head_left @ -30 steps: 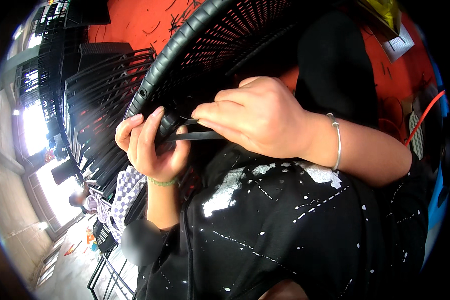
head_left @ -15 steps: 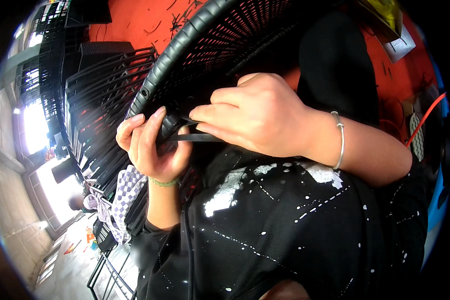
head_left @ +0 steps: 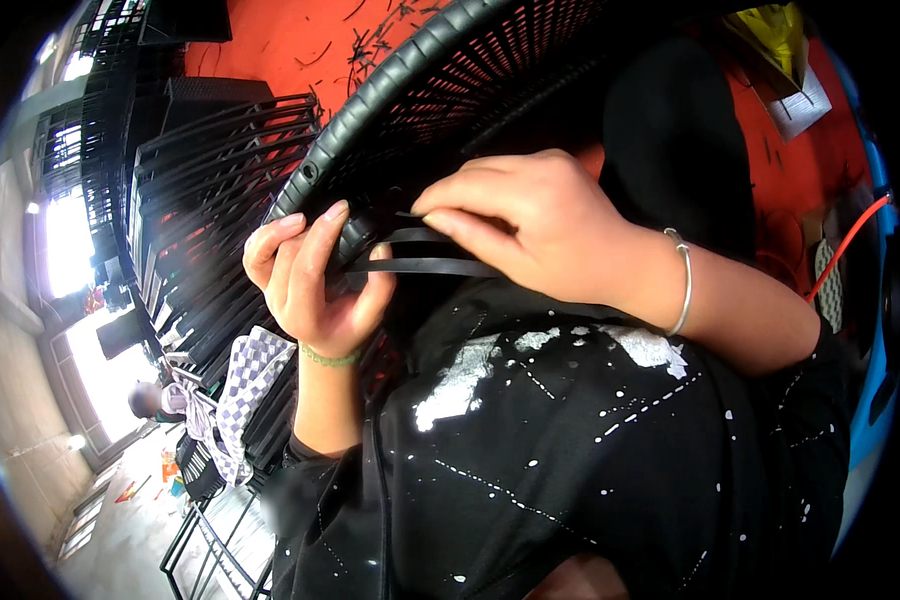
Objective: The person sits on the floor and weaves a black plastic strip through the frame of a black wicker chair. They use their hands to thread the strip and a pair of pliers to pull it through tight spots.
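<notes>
A black wicker panel (head_left: 450, 95) with a wrapped, rounded rim leans across my lap, its curved edge running from upper right down to my left hand. My left hand (head_left: 315, 285) grips the lower end of that rim, fingers on the far side and thumb on the near side, against a flat black strip (head_left: 430, 267). The strip loops out to the right of the thumb. My right hand (head_left: 550, 225), fingers pinched together, holds the strip's thin end just right of the rim. Its other fingers are curled, and the tip of the pinch is partly hidden.
Stacked black metal frames (head_left: 220, 170) stand close on the left, with a checked cloth (head_left: 250, 385) below them. Black strip scraps (head_left: 370, 50) litter the red floor. An orange cable (head_left: 850, 245) and a box with a yellow bag (head_left: 775, 40) are at right.
My right hand has moved slightly right, away from the rim, and its pinch has changed shape. More of the looped strip shows between the hands. My left hand keeps its hold.
</notes>
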The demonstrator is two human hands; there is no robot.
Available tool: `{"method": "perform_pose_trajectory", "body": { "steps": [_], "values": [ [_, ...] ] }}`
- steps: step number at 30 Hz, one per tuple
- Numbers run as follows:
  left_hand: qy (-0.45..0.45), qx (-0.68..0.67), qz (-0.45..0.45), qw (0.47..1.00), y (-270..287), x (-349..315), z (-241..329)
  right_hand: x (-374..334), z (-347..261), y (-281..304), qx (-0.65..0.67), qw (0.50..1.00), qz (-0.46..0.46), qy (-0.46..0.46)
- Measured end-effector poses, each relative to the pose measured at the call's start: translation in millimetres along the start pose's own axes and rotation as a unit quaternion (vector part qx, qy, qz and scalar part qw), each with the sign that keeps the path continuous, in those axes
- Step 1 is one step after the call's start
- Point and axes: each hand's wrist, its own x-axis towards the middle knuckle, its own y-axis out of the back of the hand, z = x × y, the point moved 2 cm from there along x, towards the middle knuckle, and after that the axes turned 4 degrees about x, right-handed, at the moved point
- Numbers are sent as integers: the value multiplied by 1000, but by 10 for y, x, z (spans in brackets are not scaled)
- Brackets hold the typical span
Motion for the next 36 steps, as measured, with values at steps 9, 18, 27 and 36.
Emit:
{"method": "perform_pose_trajectory", "body": {
  "steps": [9, 18, 27, 36],
  "values": [
    [-26, -70, -15, 997, 69, -104, -37, -211, 186, 304, 244, 899, -35, -362],
    [-12, -108, -97, 989, 260, 94, 26, -306, 209, 418, -42, 956, -148, -250],
    [85, -121, 50, 988, 59, 5, 225, -186, -273, 417, -194, 956, -198, -92],
    [77, -133, 59, 986, -45, -27, 258, 163, -450, 372, -196, 976, -7, 96]
  ]
}}
